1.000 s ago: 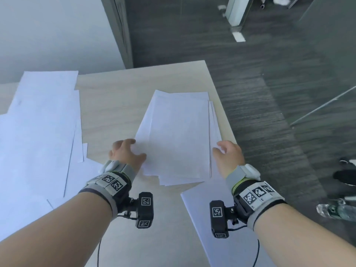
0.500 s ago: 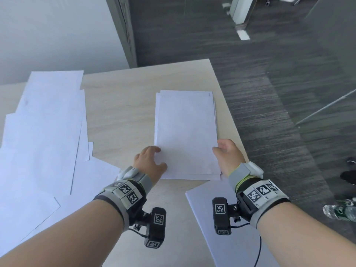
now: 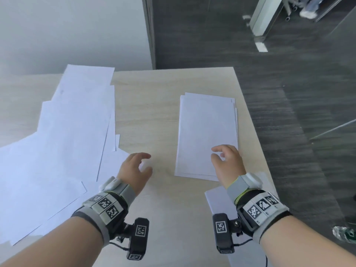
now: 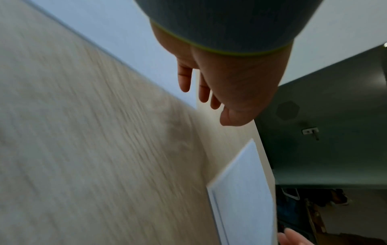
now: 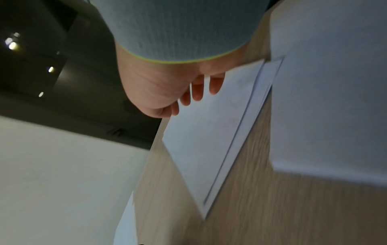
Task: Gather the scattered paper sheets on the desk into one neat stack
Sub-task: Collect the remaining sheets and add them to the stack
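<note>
A squared-up stack of white sheets (image 3: 207, 132) lies on the right part of the light wooden desk (image 3: 154, 112); it also shows in the left wrist view as the stack (image 4: 243, 195) and in the right wrist view as the stack (image 5: 209, 132). My right hand (image 3: 225, 160) hovers over the stack's near right corner, fingers relaxed, holding nothing. My left hand (image 3: 136, 166) is over bare desk left of the stack, fingers loosely spread and empty. Scattered white sheets (image 3: 57, 151) overlap across the desk's left side. A single sheet (image 3: 213, 201) lies near the front edge under my right wrist.
The desk's right edge (image 3: 250, 116) runs close beside the stack, with dark carpet floor (image 3: 289, 93) beyond. A pale wall (image 3: 67, 31) stands behind the desk. A water bottle (image 3: 344, 233) lies on the floor at lower right.
Both hands have let go of the stack's sides. My left hand moved left, away from it, and my right hand lifted above its near right corner. The stack stays squared.
</note>
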Demonstrator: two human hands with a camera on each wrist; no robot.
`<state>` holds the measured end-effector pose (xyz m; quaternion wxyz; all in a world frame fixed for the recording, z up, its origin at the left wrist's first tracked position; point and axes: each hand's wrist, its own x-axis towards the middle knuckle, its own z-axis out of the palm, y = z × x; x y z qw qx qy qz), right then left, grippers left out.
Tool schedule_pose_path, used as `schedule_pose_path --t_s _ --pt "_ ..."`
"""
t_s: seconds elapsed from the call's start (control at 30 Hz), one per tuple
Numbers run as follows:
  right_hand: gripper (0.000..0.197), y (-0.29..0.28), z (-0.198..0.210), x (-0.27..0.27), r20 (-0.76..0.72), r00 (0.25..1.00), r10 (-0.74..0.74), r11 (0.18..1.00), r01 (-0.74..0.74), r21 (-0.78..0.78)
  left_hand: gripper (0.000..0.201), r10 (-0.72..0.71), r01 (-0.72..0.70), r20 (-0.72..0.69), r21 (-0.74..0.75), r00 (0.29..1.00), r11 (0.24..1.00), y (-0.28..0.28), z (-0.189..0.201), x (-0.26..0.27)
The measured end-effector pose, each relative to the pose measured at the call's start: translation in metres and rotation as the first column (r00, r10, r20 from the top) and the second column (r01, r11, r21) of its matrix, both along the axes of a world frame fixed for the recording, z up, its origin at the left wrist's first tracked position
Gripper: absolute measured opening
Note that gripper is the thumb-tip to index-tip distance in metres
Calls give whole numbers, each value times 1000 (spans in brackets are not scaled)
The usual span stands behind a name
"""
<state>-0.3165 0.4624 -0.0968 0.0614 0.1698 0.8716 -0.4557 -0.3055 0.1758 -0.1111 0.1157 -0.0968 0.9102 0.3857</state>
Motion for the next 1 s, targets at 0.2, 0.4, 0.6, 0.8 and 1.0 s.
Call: schedule_pose_path --t_s 0.2,0.4,0.6,0.8,1.0 --pt "15 -85 -3 2 163 961 225 972 -209 -110 38 235 -226 26 -195 972 954 -123 -13 31" --pt "11 -168 -2 1 231 928 293 954 -268 -134 70 337 -193 273 -443 901 875 -226 -9 58" --pt "17 -241 -3 -3 244 891 383 924 -369 -104 108 234 -27 368 -489 900 872 -263 -6 80" --pt "31 -286 2 -11 315 884 344 938 -306 -166 124 118 100 421 -461 899 882 -274 -1 91" --pt "45 -324 4 -23 320 935 149 982 -103 -157 136 31 261 466 -547 884 795 -277 9 76"
